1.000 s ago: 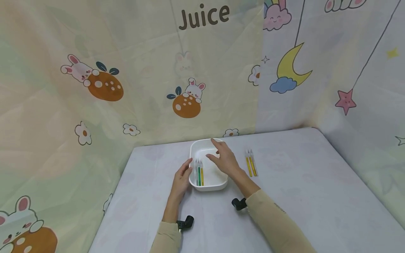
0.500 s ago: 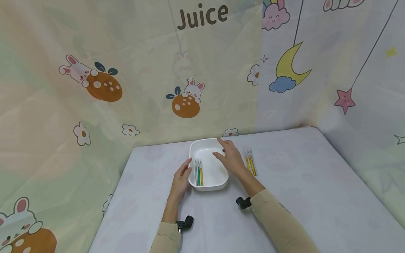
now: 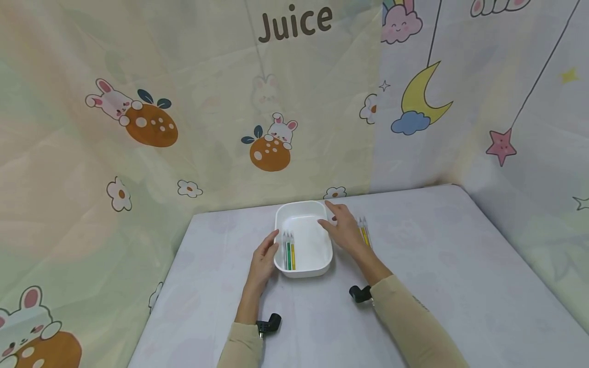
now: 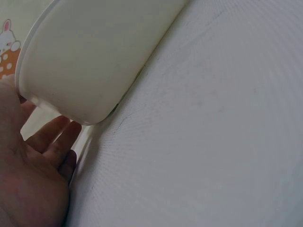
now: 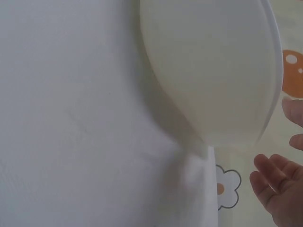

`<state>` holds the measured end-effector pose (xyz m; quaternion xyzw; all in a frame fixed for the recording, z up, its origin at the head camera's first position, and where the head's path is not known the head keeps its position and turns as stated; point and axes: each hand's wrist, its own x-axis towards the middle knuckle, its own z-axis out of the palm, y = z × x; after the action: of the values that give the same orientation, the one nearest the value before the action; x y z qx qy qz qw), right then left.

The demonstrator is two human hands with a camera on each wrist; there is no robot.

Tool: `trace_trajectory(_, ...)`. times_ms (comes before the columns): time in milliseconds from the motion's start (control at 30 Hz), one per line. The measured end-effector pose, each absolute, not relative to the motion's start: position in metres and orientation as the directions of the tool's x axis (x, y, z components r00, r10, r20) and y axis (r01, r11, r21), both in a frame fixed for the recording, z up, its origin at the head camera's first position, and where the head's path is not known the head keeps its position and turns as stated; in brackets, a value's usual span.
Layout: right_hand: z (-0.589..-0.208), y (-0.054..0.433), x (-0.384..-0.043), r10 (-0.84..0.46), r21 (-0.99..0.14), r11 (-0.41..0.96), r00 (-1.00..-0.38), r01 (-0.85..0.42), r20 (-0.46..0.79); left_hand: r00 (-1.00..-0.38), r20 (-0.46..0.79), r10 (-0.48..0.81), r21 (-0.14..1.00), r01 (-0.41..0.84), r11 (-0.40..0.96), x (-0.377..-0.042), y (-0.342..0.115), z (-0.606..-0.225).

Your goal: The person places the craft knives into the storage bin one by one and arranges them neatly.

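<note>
A white rounded tray [image 3: 314, 243] lies on the table, its outer wall filling much of both wrist views. Inside it, along the left side, are three slim pen-like sticks [image 3: 289, 254] with pale pointed tops, in silver, green and yellow. My left hand [image 3: 263, 261] rests its fingers against the tray's left wall; the left wrist view shows the fingers extended along the wall. My right hand [image 3: 345, 232] is beside the tray's right rim, thumb and fingers spread with nothing between them. Behind it, more yellow and silver sticks [image 3: 365, 234] lie on the table, partly hidden.
A pale cloth covers the table [image 3: 437, 266]. Printed fabric walls [image 3: 207, 128] with rabbits and flowers stand behind and to the sides. A small black camera is strapped to each wrist.
My right hand has moved right, from over the tray to beside its right rim, and now covers part of the sticks on the table. My left hand has stayed in place.
</note>
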<state>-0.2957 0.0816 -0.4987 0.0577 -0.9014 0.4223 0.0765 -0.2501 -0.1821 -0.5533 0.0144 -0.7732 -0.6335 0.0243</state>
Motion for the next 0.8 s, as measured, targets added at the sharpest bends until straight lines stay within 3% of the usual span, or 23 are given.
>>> trace_trajectory(800,-0.512,0.11,-0.298,-0.023,-0.72,0.682,-0.988,-0.125,0.15,-0.999,0.01,-0.052,0.982,0.0,0.187,-0.251,-0.182,-0.555)
